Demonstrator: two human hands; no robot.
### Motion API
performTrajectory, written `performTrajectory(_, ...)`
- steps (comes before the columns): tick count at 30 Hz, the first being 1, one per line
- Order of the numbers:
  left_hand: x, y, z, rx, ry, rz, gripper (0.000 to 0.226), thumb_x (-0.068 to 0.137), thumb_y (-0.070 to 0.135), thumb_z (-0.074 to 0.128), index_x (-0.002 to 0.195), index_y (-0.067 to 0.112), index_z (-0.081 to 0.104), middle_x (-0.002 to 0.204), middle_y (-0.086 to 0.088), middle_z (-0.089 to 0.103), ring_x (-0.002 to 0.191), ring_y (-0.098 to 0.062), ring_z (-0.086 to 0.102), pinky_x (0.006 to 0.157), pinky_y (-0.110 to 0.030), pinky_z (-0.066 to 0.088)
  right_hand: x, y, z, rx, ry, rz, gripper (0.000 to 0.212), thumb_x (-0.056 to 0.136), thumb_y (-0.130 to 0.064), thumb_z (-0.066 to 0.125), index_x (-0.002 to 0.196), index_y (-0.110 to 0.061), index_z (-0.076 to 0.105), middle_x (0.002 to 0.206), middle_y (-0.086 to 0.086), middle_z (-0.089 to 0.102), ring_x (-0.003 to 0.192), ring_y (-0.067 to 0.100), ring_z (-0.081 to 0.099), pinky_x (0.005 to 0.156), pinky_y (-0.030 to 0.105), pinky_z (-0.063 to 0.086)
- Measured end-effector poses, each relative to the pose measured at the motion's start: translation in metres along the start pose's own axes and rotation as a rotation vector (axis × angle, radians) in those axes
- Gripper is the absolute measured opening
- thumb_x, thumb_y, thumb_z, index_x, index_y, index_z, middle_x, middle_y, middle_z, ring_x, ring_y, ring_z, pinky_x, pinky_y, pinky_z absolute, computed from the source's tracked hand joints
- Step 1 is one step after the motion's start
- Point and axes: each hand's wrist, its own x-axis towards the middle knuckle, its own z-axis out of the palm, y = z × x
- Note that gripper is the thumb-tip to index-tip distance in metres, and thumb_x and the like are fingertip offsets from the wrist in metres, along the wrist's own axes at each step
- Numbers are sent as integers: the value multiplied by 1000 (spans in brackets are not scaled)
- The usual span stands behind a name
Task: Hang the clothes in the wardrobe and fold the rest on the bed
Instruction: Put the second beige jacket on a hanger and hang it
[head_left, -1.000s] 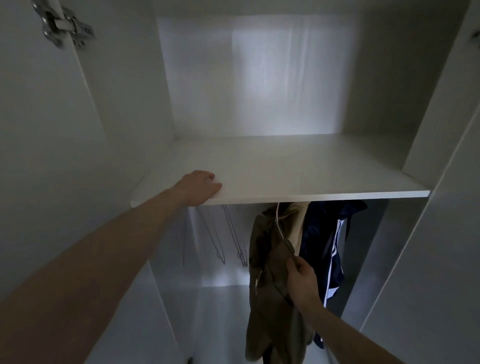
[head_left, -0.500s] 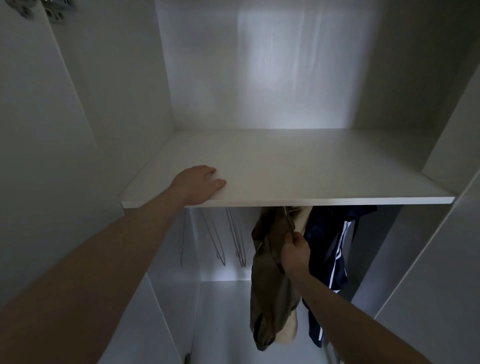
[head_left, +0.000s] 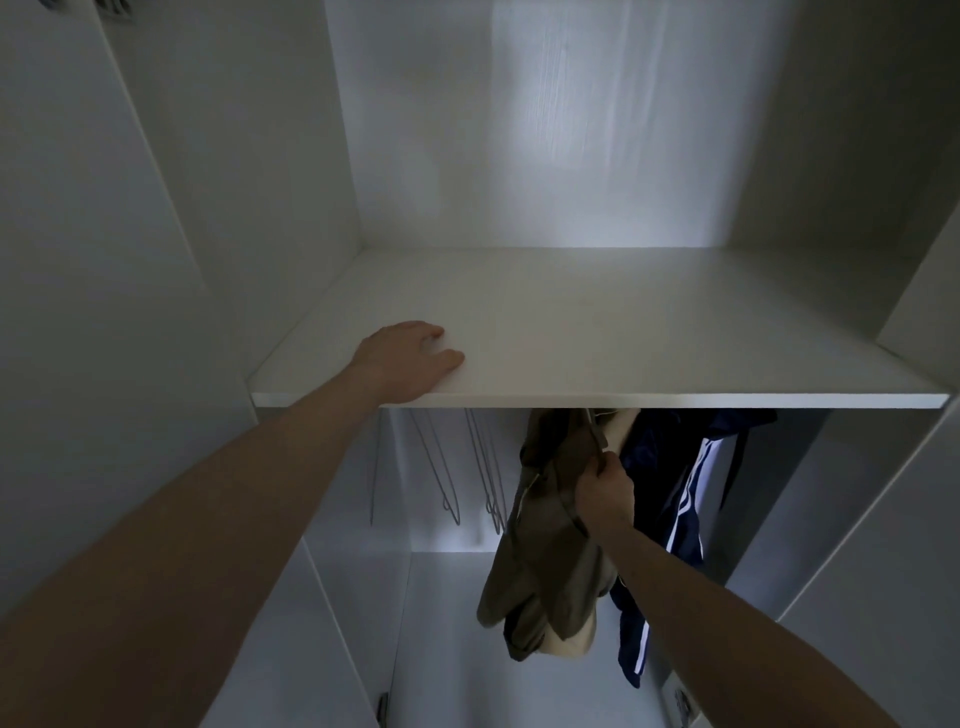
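**Olive garment held up under the wardrobe shelf**

The white wardrobe (head_left: 218, 218) is split by a white shelf (head_left: 597, 338) that runs across the middle of the view. The compartment above the shelf shows only its pale back wall. The left hand (head_left: 410, 364) rests palm-down on the shelf's front edge at about 9 o'clock from centre, fingers loosely spread and flat, gripping nothing.

Below the shelf, in the hanging compartment, the right hand (head_left: 605, 491) at about 5 o'clock is curled tight around the top of an olive garment (head_left: 540, 561), together with what looks like a thin hanger wire; the wire's hook is hidden behind the shelf edge. The garment droops below the fist, a cream lining showing at its lower end. Just to its right, at 4 o'clock, hangs a dark blue jacket (head_left: 670, 499) with white stripes, touching the olive cloth. To the left, at 7 o'clock, several bare wire hangers (head_left: 488, 467) hang apart from the clothes.
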Motion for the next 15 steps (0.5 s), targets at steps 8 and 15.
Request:
performTrajectory(8, 1, -1, 1, -14, 10, -10, 68, 93, 67, 55, 149, 30, 49, 162, 4, 39, 148, -20, 36, 123, -36, 26, 13, -19, 2, -215, -223, 52, 34, 105, -17, 43, 132, -2, 57, 129, 19, 62, 117, 37, 61, 97, 38, 50)
performTrajectory(15, 0, -2, 0, -38, 26, -15, 67, 92, 66, 57, 148, 30, 51, 160, 4, 42, 147, -20, 39, 121, -36, 28, 21, -1, -16, -334, -211, 31, 37, 104, -27, 46, 136, -11, 54, 128, 17, 63, 109, 38, 63, 90, 42, 55)
